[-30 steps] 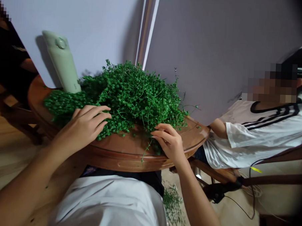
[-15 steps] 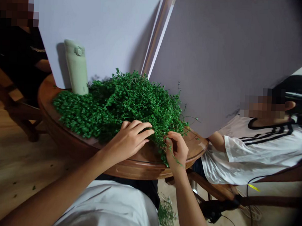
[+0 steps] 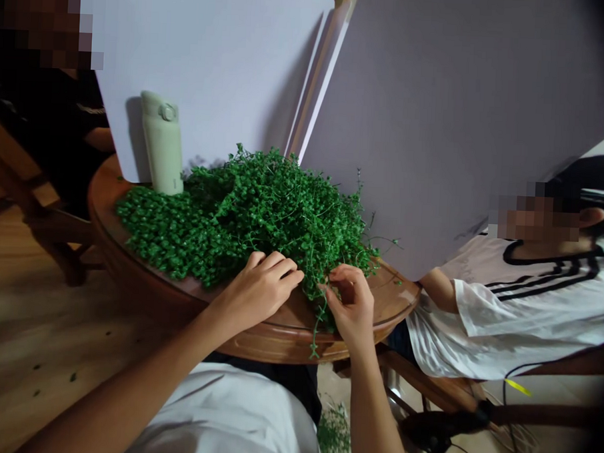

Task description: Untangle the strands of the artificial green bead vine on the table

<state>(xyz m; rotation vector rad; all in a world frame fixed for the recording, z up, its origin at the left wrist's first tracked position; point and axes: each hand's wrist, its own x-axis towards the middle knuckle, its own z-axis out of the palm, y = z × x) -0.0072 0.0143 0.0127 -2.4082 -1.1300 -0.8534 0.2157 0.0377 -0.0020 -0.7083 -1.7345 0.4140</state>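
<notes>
A big heap of leafy green stems (image 3: 283,205) spreads over the wooden table in front of me. Along its near edge, my left hand (image 3: 266,288) is closed, fingers curled together and thumb tucked out of sight; whatever it grips is hidden. A little to the right, my right hand (image 3: 353,302) pinches a thin green stem (image 3: 319,321) between thumb and fingertips. That stem dangles over the table's front rim. To the left lies a lower, denser mound of small leafy tips (image 3: 166,234), touching the heap.
A pale green bottle (image 3: 162,147) stands upright behind the mound. White and grey panels (image 3: 412,111) rise at the back of the round table (image 3: 257,338). One person sits at right in a white shirt (image 3: 519,296), another at far left. Stems (image 3: 336,431) lie on the floor below.
My left fingers have gone from spread to curled. My right thumb and fingers have shifted slightly left, and a stem now hangs lower over the rim. The whole view has shifted slightly.
</notes>
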